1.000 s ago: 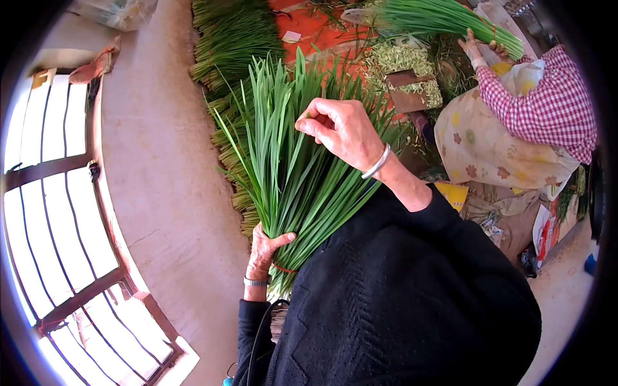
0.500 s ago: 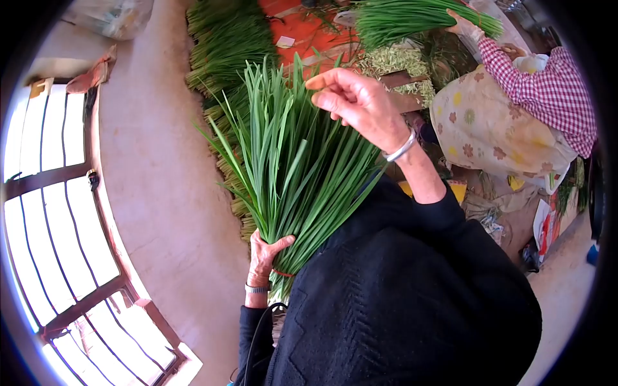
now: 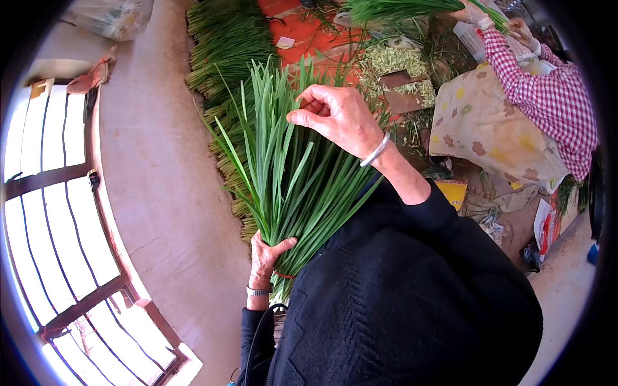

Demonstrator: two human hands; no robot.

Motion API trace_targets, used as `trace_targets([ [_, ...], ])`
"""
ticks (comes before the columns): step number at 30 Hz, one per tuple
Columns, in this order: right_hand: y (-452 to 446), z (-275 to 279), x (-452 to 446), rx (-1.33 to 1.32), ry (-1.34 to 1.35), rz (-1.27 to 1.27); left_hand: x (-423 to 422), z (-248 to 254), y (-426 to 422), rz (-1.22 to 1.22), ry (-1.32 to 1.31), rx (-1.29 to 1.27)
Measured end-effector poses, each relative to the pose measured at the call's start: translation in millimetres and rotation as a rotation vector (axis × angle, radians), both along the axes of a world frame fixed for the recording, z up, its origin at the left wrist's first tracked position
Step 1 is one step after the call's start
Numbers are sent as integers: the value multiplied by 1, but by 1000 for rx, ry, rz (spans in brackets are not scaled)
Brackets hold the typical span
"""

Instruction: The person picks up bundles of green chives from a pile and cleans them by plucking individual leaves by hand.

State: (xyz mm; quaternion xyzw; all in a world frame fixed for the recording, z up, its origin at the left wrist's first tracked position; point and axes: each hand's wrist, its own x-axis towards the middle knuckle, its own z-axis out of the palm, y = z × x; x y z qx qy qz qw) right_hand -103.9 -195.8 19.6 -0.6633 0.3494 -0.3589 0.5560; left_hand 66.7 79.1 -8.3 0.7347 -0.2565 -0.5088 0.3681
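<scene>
A large bunch of garlic chives (image 3: pixel 302 174) fans out in front of my dark sweater, its long flat green leaves pointing up and away from me. A red band (image 3: pixel 283 275) ties the bunch near its pale base. My left hand (image 3: pixel 264 257) is wrapped round the lower stems just above the band, thumb across the front. Over the upper leaves, my right hand (image 3: pixel 338 119) has its fingers curled and its thumb drawn toward the index finger in a pinch. Whatever lies between those fingertips is too small to make out.
More bunches of chives (image 3: pixel 225 51) lie stacked along the wall. Past them are a red sheet (image 3: pixel 306 38) and a heap of trimmings (image 3: pixel 399 64). At the upper right, a person in a checked sleeve (image 3: pixel 515 71) holds another bunch. A barred window (image 3: pixel 58 212) is on the left.
My right hand has moved down and left over the leaves, its fingers curling in more. My left hand keeps its grip. The other person's bunch has moved up toward the frame's edge.
</scene>
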Motion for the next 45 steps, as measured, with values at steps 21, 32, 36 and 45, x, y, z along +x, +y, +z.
trace_targets([
  [21,-77,22,-39,-166,-220,-186,-18,30,-27,26,-19,-20],
  [32,-64,30,1,-358,52,107,-21,28,-38,46,-53,3],
  [36,-61,20,15,-390,28,52,-22,27,-44,57,-55,-6],
  [45,-136,4,2,-194,-500,-288,-10,13,-37,96,41,-39],
])
